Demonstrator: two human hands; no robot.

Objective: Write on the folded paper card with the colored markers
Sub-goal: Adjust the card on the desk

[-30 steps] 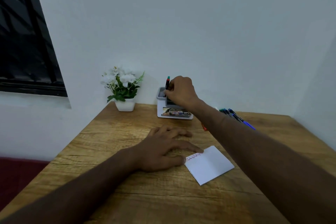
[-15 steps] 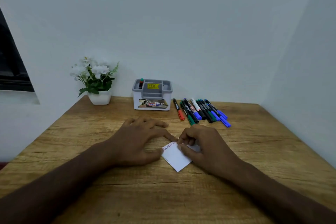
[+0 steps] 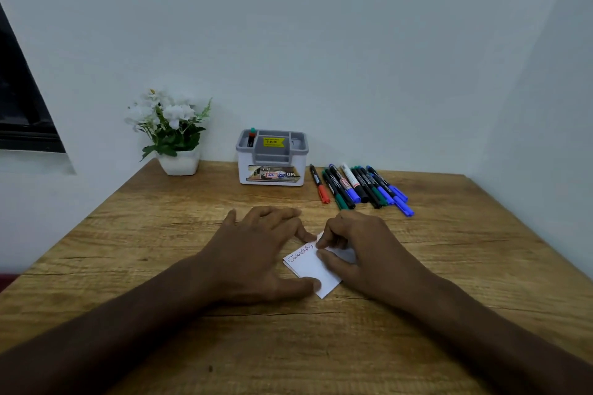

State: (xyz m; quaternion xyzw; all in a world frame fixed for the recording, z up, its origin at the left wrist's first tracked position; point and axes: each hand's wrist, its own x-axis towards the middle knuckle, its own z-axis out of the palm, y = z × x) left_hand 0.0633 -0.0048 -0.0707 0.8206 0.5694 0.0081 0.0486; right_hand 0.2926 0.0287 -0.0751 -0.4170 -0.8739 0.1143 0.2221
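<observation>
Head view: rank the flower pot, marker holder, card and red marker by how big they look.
1. Flower pot with its flowers
2. Marker holder
3. Card, partly covered by hands and nearer the camera, so unsure
4. Red marker

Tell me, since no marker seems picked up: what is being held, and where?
The right hand pinches the paper card at its far edge; the left hand rests flat beside it.

On the wooden bench (image 3: 128,266), the left hand (image 3: 256,253) lies flat, pressing the folded paper card (image 3: 309,269), while the right hand (image 3: 362,253) pinches the card's upper corner. Colored markers (image 3: 359,186) lie beside a marker holder (image 3: 272,157).
</observation>
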